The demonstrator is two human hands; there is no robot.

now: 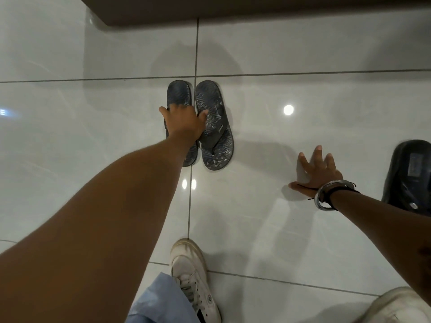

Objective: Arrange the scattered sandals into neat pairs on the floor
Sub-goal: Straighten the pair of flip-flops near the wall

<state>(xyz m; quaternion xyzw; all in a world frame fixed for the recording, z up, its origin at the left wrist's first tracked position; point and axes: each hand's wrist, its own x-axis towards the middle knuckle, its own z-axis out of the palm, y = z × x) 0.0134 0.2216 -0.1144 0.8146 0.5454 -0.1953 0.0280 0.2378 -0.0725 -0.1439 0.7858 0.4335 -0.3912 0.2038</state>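
Observation:
Two dark grey patterned flip-flops lie side by side on the white tiled floor, toes pointing toward me. My left hand [184,123] rests on the strap area of the left flip-flop [178,93], fingers curled over it and touching the right flip-flop [218,136]. My right hand [316,172], with bangles on the wrist, hovers with fingers spread above the bare floor, holding nothing. A black slide sandal [411,173] lies at the right edge, partly cut off, just right of that hand.
My white sneakers [193,276] [396,306] stand on the tiles at the bottom. A dark brown ledge or furniture base [233,8] runs along the top. Glossy tiles [70,136] with bright light reflections spread all around.

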